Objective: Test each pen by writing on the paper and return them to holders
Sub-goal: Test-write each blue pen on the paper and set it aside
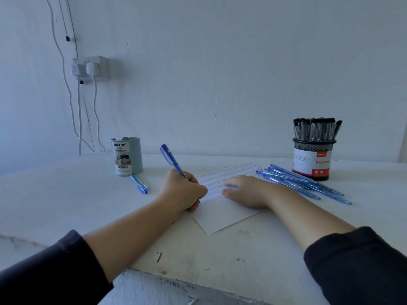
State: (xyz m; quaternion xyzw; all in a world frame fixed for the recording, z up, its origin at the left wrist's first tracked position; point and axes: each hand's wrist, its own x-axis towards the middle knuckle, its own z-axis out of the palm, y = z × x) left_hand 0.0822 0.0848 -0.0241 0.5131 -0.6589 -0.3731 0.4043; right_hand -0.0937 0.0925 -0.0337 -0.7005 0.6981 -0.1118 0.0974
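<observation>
My left hand (181, 191) grips a blue pen (170, 160), its tip down on the white paper (222, 219), which carries several rows of small scribbles. My right hand (246, 191) lies flat on the paper and presses it to the table. Several blue pens (301, 182) lie in a loose pile right of the paper. One more blue pen (139, 184) lies left of my left hand. A pale green holder (127, 156) labelled desk organizer stands at the back left. A black mesh holder (313, 159) full of black-capped pens stands at the back right.
The white table (66, 194) ends in a chipped front edge (176, 280) close to me. A wall socket (91, 68) with plugs and hanging cables (80, 119) sits on the wall at the back left.
</observation>
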